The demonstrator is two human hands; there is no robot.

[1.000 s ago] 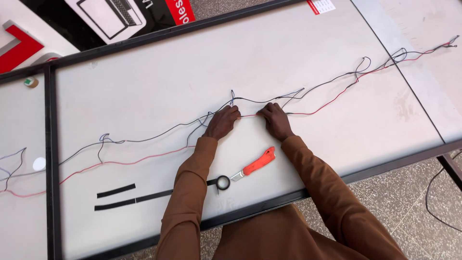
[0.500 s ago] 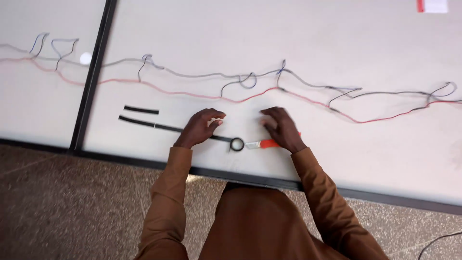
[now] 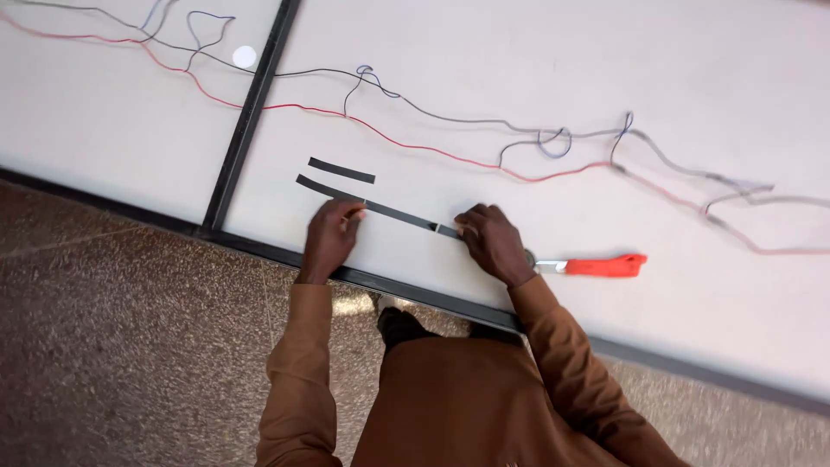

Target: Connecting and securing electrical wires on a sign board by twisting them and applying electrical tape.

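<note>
Both hands have dropped from the wires to the long black strip point(image 3: 393, 210); the left hand point(image 3: 331, 238) pinches it near one end, the right hand point(image 3: 493, 242) closed on the other. Between the grips it lies taut on the white panel point(image 3: 519, 69); the orange-handled tool point(image 3: 596, 265) lies released just beyond the right hand, so work has shifted to the strip.

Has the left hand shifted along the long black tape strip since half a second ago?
Yes. The left hand has moved left along the long black tape strip, away from the orange-handled cutter, toward the strip's far end.
</note>
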